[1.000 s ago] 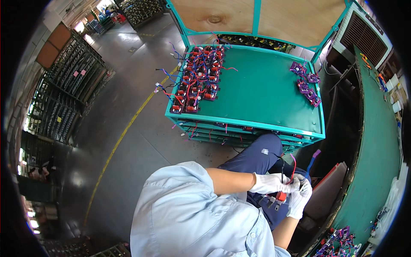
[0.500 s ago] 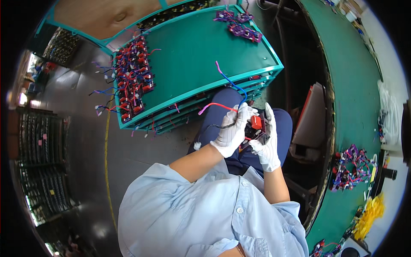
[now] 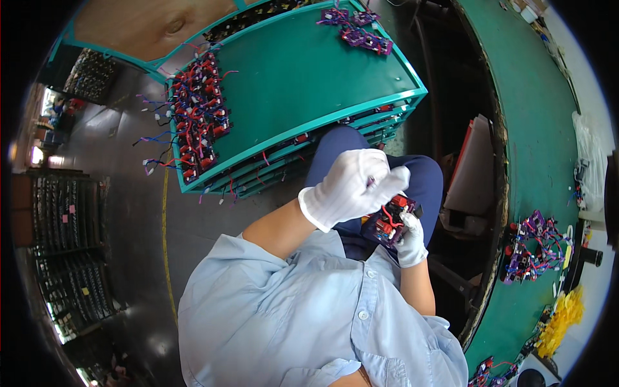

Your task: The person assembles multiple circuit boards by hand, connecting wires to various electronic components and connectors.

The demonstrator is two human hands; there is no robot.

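My right hand (image 3: pixel 411 244), in a white glove, grips a purple circuit board (image 3: pixel 385 237) by its right side, above my lap. The board carries red blocky parts, a short red wire and dark components. My left hand (image 3: pixel 354 184), also white-gloved, is raised over the board's upper left with its fingers curled closed. A small purplish tip (image 3: pixel 371 182) shows between those fingers; what it belongs to is hidden. The left hand covers part of the board.
Ahead stands a green-topped rack (image 3: pixel 277 84) with lower shelves. Rows of wired boards (image 3: pixel 196 119) line its left end, and several purple boards (image 3: pixel 364 39) lie at its far right corner. A green bench (image 3: pixel 480 309) on the right bears more boards (image 3: pixel 534 248) and yellow material (image 3: pixel 560 322).
My left hand has lifted off the board and curled shut above it. The board has tilted so its parts face up. The long blue and red wires no longer stick out past my left hand.
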